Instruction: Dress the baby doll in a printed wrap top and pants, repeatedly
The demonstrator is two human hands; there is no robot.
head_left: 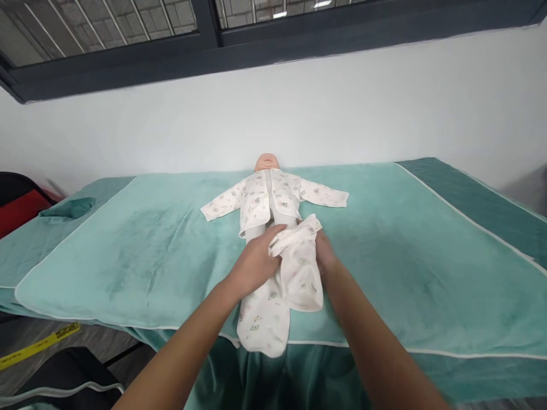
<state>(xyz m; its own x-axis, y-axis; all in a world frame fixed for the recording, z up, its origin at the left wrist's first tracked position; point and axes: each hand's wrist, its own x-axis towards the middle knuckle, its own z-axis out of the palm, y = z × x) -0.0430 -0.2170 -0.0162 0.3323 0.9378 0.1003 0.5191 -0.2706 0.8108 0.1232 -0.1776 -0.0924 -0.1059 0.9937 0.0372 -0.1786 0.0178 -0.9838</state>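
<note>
A baby doll (267, 162) lies on its back on a teal blanket (384, 256), wearing an open white printed top (273, 196) with both sleeves spread out. White printed baby trousers (280, 296) cover its legs and reach the blanket's near edge. My left hand (255, 263) grips the trousers' waistband at the doll's left hip, fingers curled round the cloth. My right hand (325, 254) holds the waistband on the other side, its fingers mostly hidden behind bunched fabric.
The blanket with a white border covers a bed (482, 199) set against a white wall. A folded teal cloth (68, 208) lies at the far left, beside a red and black object (17, 208). A dark window frame (256, 45) runs above. Yellow tape (38, 344) marks the floor.
</note>
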